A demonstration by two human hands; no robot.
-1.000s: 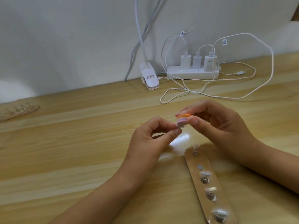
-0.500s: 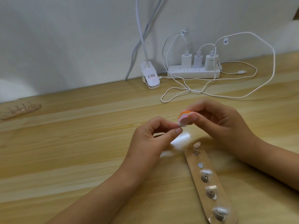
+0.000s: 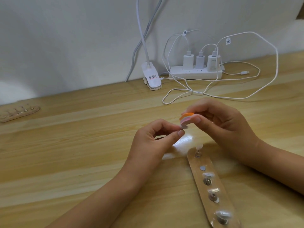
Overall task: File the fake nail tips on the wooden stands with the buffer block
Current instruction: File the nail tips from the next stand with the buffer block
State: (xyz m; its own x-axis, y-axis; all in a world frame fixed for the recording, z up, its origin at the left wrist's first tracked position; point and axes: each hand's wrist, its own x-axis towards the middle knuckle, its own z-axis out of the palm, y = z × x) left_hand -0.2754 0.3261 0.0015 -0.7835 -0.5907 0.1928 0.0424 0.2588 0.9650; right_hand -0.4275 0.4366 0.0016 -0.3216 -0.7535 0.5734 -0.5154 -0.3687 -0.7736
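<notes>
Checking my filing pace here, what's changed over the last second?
Very little. The right hand rocked the buffer block slightly over the nail tip, a short filing stroke, ending about where it began. Nothing was picked up or let go: the left hand still pinches the tip, the right still grips the block. The wooden stand stayed put.
</notes>
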